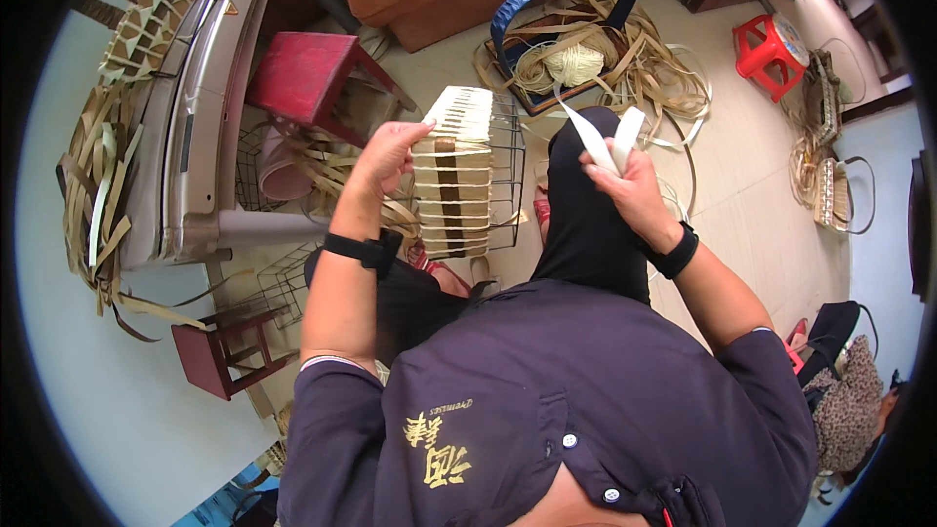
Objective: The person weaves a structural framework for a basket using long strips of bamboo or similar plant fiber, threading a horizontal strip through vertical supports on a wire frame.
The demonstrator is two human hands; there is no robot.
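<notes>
At the centre, the left hand (388, 158) curls its fingers against the left edge of a half-woven basket of pale flat strips on a dark wire frame (455, 174), which stands upright above the person's knees, while at three o'clock of it the right hand (630, 185) pinches a folded white flat strip (605, 141). Farther off at twelve o'clock lies a blue-handled tray holding a ball of pale cord (574, 64) among loose straw-coloured strips (656, 68); a red wooden stool (305, 76) stands at ten o'clock and a small red plastic stool (766, 51) at two o'clock.
</notes>
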